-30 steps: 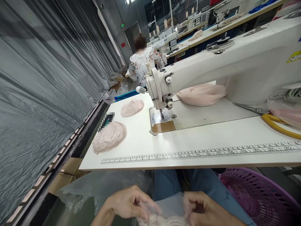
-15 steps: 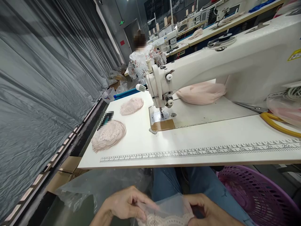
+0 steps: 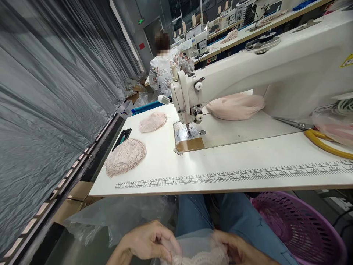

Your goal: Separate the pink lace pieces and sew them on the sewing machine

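Observation:
Low in the view, over my lap, a pale piece of lace with sheer mesh (image 3: 197,248) is stretched between my hands. My left hand (image 3: 150,241) pinches its left side between thumb and fingers. At the other side my right hand (image 3: 234,246) grips it, its fingertips partly hidden and a little blurred. The lace's lower part runs out of the picture. Beyond the table's front edge stands a white sewing machine (image 3: 190,99), its presser foot and needle above the metal plate. Two stacks of pale pink lace pieces, a nearer one (image 3: 125,156) and a farther one (image 3: 153,122), lie at the left.
A bundle of pink mesh (image 3: 235,106) lies under the machine arm. Yellow-handled scissors (image 3: 322,141) rest at the right, a dark phone (image 3: 122,139) at the left. A purple basket (image 3: 300,224) stands below right. A person (image 3: 165,66) sits ahead at another machine.
My hands stay on the lace, with the right hand shifted slightly and the mesh moved a little between them. The whole view has tilted slightly.

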Motion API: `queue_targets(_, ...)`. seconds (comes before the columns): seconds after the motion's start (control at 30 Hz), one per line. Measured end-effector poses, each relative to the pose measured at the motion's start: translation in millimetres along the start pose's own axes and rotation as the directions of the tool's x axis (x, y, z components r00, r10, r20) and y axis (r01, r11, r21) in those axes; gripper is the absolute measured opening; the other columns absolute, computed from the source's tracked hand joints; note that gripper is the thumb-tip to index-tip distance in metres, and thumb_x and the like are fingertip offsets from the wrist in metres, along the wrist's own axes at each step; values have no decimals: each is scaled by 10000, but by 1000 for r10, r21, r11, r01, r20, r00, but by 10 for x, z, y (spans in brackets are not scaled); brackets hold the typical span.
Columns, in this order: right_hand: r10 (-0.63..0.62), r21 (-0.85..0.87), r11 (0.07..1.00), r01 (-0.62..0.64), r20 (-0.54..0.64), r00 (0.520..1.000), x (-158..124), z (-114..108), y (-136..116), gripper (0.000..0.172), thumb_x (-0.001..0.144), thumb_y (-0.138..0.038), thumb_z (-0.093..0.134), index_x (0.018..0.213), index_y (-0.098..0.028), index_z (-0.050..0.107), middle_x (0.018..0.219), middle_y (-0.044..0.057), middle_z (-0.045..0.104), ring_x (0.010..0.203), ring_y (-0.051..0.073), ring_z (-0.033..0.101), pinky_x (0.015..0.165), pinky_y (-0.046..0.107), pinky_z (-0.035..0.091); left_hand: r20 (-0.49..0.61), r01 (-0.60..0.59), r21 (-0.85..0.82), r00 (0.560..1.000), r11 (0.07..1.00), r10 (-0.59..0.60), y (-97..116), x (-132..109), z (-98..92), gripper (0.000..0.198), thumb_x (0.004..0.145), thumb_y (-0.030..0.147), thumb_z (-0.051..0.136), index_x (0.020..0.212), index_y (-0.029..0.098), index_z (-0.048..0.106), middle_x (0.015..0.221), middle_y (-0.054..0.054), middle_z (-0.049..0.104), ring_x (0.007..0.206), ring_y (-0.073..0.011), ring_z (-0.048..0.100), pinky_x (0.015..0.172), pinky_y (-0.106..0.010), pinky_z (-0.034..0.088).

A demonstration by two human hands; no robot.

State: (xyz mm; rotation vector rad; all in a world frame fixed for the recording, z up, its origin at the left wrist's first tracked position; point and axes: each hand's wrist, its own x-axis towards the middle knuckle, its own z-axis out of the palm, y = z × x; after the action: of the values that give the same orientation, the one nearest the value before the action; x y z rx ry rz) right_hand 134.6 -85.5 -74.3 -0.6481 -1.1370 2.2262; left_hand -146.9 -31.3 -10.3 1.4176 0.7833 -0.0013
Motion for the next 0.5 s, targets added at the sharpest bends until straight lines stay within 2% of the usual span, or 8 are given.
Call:
queue_targets(0.1, 12, 42, 999, -14, 44, 999, -26, 23, 19, 370, 656, -366, 799, 873, -205, 546, 770, -47, 505, 697, 106, 437, 615, 208, 302, -17, 32, -56, 999, 998, -33, -42, -29, -21, 486, 762, 523, 719, 997, 98, 743, 754, -122, 725, 644, -152, 665, 619, -196, 524)
queue_targets(0.3, -16, 32, 999, 15, 26, 1000, 2, 6, 95, 422, 682, -479, 773, 865, -205, 509, 753, -43, 499, 668, 102, 407, 609, 220, 304, -76, 72, -117, 994, 991, -81, -121, -66, -19, 490, 712, 538, 755, 976, 125, 756, 712, -102, 703, 577, -118, 596, 570, -182, 486)
queue_targets(0.37, -34, -9, 999, 34, -18, 999, 21, -6, 127, 430, 701, -522, 747, 852, -204, 499, 726, -51, 457, 653, 100, 381, 593, 219, 295, -96, 82, -75, 991, 994, -89, -101, -46, 2, 526, 703, 571, 745, 974, 119, 757, 651, -83, 671, 519, -92, 519, 519, -170, 437)
queue_targets(0.43, -51, -65, 997, 47, -66, 997, 33, -31, 161, 422, 732, -553, 710, 819, -202, 492, 702, -57, 417, 644, 102, 373, 583, 219, 295, -127, 86, -8, 988, 996, -86, -50, -7, 27, 562, 713, 610, 715, 979, 116, 756, 558, -41, 601, 450, -55, 380, 442, -152, 329)
queue_targets(0.5, -58, -127, 991, 44, -110, 992, 42, -64, 181, 401, 749, -544, 696, 873, -206, 520, 721, -48, 443, 668, 118, 417, 603, 223, 326, -130, 88, 64, 988, 994, -79, 30, 47, 55, 606, 734, 654, 664, 1008, 120, 748, 503, -7, 538, 429, -44, 272, 410, -159, 245)
